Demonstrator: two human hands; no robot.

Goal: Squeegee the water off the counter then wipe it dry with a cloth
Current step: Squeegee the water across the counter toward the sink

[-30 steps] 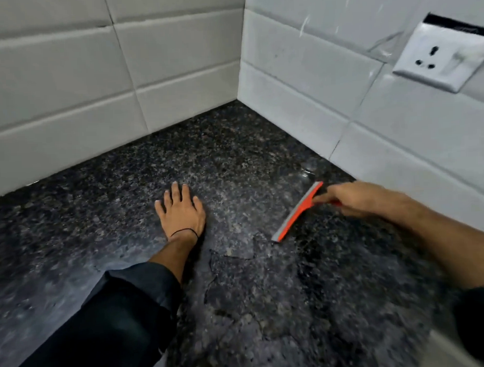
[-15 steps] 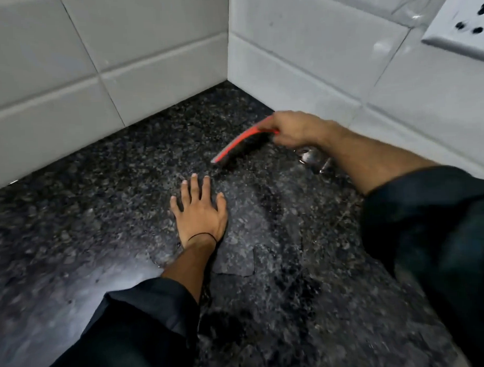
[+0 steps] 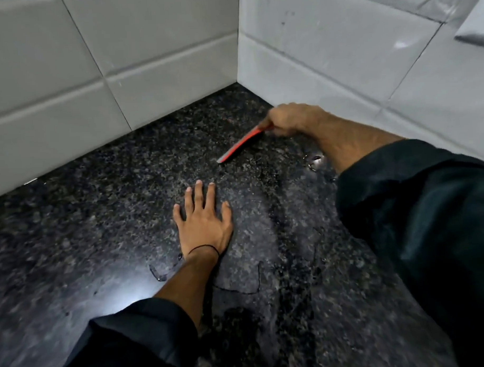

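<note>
— Where are your hands?

— My left hand [image 3: 205, 225] lies flat on the dark speckled surface [image 3: 86, 230], palm down, fingers spread, holding nothing. A thin black band circles that wrist. My right hand [image 3: 290, 120] is up near the corner where the two white tiled walls [image 3: 148, 49] meet, curled tight around the handle of the red squeegee [image 3: 241, 145].

— And the squeegee itself?

— Its blade runs on a slant from my right hand down toward my left, with the lower edge against the stone. The free end sits a little beyond the fingertips of my left hand, not touching them.

— Any water showing?

— Yes. A film of water [image 3: 264, 232] spreads beside and behind my left hand, its outline clear below my wrist. A bright puddle [image 3: 314, 161] glints under my right forearm, close to the right wall.

— A cloth?

— None I can point to. Both my sleeves are dark.
</note>
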